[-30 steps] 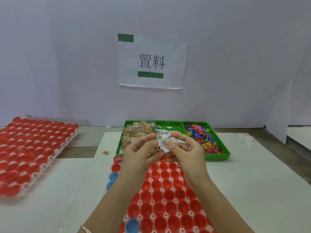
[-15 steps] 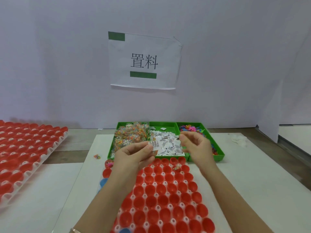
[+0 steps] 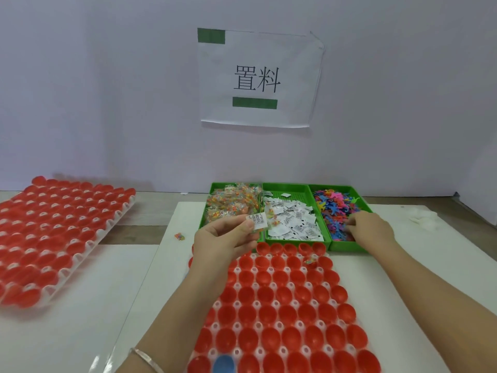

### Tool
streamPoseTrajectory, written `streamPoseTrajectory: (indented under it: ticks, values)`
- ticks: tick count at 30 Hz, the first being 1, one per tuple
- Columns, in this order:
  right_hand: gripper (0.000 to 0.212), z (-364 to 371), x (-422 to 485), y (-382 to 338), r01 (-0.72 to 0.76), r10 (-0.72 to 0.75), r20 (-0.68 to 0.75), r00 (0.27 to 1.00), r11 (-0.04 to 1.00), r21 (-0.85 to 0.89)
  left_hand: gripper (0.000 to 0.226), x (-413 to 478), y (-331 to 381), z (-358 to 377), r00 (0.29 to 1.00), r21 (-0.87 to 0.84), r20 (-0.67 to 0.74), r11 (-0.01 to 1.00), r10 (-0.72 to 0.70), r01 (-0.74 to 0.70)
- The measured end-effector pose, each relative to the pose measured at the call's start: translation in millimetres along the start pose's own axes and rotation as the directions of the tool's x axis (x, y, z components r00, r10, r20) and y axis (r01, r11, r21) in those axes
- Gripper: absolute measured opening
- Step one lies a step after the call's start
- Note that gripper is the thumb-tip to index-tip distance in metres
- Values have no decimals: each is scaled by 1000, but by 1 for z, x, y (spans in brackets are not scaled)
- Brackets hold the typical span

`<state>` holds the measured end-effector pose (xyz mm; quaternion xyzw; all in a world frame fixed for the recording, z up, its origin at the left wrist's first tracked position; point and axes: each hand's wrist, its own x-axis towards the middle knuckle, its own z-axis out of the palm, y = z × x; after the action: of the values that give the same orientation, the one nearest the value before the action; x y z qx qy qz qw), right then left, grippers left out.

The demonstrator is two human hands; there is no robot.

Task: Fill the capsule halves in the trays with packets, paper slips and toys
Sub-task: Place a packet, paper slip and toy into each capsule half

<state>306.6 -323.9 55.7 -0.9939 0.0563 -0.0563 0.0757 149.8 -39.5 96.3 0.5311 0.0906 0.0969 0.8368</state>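
A white tray of red capsule halves (image 3: 279, 300) lies in front of me. One half near its far right holds a small packet (image 3: 311, 260). My left hand (image 3: 224, 239) pinches a paper slip (image 3: 256, 220) above the tray's far left corner. My right hand (image 3: 369, 228) reaches into the right green bin, fingers curled down among the colourful toys (image 3: 336, 208); what they hold is hidden. The middle green bin holds paper slips (image 3: 291, 220), and the left green bin holds clear packets (image 3: 231, 204).
A second tray of red capsule halves (image 3: 53, 235) lies at the left. A loose packet (image 3: 179, 236) sits on the white table left of the bins. A blue capsule half (image 3: 223, 364) is at the near edge. A white wall with a paper sign (image 3: 258, 79) stands behind.
My right hand let go of the slip, moved right and reached into the toy bin. My left hand kept the paper slip and stayed near the packet bin. A packet now lies in one capsule half.
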Motion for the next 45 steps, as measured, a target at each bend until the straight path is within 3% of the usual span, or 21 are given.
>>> streamPoseTrajectory:
  ticks: [3, 5, 8, 11, 14, 18, 23, 29, 34, 40, 45]
  values:
    - [6, 2, -8, 9, -38, 44, -63, 997, 994, 99, 13, -3, 1, -3, 1000, -10, -5, 1000, 4, -4]
    - [9, 1, -11, 16, -44, 84, -135, 987, 959, 281, 16, -5, 2, -3, 1000, -22, 4, 1000, 0, 0]
    - [12, -8, -19, 15, 13, 110, -153, 982, 772, 636, 18, -6, 3, -2, 1000, -16, 10, 1000, -3, 3]
    - [6, -25, -35, -2, 75, 34, -114, 993, 560, 825, 20, -2, 4, 6, 1000, -17, 14, 1000, -6, 6]
    - [5, -43, -60, -23, 88, -96, -60, 994, 325, 942, 20, 2, 1, 21, 999, -9, 41, 1000, -19, 19]
    - [14, -60, -94, -47, 77, -295, -25, 955, 168, 983, 10, 3, -7, 39, 997, 49, 73, 998, -34, 31]
    - [18, -73, -122, -69, 99, -433, -5, 902, 194, 976, 12, 5, -5, 41, 994, 143, 112, 990, -5, -11]
    - [12, -67, -124, -82, 127, -452, 13, 892, 278, 952, 8, 5, 3, 29, 984, 249, 177, 967, 12, -57]
    - [26, -66, -112, -82, -20, -462, 165, 871, 302, 953, 7, 5, 7, 20, 963, 271, 267, 961, -23, -52]
    - [12, -72, -102, -86, -275, -581, 354, 733, 224, 935, 27, 12, 16, 13, 907, 256, 394, 965, -150, 48]
    - [23, -73, -97, -95, -343, -565, 367, 739, 153, 927, 28, 18, 23, 8, 877, 249, 447, 966, -177, 68]
